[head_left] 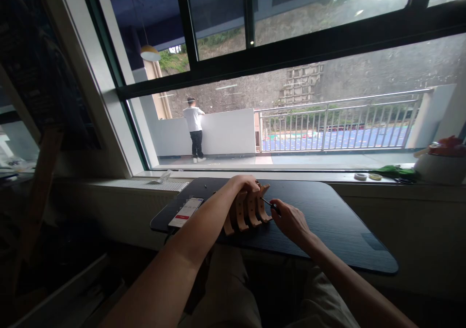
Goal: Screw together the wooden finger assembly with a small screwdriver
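Note:
A small wooden assembly of several upright curved slats (248,210) stands on a dark tabletop (327,221). My left hand (243,183) lies over its top with the fingers curled down on it, holding it steady. My right hand (289,218) is just to the right of it, closed on a thin dark tool (267,203) whose tip points at the right-most slat.
A phone (186,212) with a lit screen lies on the table's left part. On the windowsill are tape rolls (367,176) and a white pot (440,165) at the right. Outside the window a person (194,131) stands on a balcony.

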A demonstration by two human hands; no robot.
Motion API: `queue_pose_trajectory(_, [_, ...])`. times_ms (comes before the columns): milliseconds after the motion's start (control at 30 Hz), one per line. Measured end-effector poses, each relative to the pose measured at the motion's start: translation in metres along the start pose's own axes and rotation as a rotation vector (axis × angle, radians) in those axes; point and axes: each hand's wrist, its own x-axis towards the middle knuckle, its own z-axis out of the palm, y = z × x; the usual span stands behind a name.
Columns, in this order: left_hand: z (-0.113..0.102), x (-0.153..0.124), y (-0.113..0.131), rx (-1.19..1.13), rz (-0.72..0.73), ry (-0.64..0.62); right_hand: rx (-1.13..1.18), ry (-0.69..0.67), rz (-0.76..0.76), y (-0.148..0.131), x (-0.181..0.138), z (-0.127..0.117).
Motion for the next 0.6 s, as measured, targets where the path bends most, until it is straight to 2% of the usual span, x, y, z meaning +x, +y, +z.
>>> queue_pose_trajectory(233, [0.0000,0.0014,-0.0006,-0.001,0.009,0.039,0.032,0.052,-0.061,0.0040,-0.0015,0.0043])
queue_pose_trajectory(600, [0.0004,0.0002,-0.0014,-0.014,0.062,0.097,0.052,0.015,0.008,-0.0010,0.0016,0.0028])
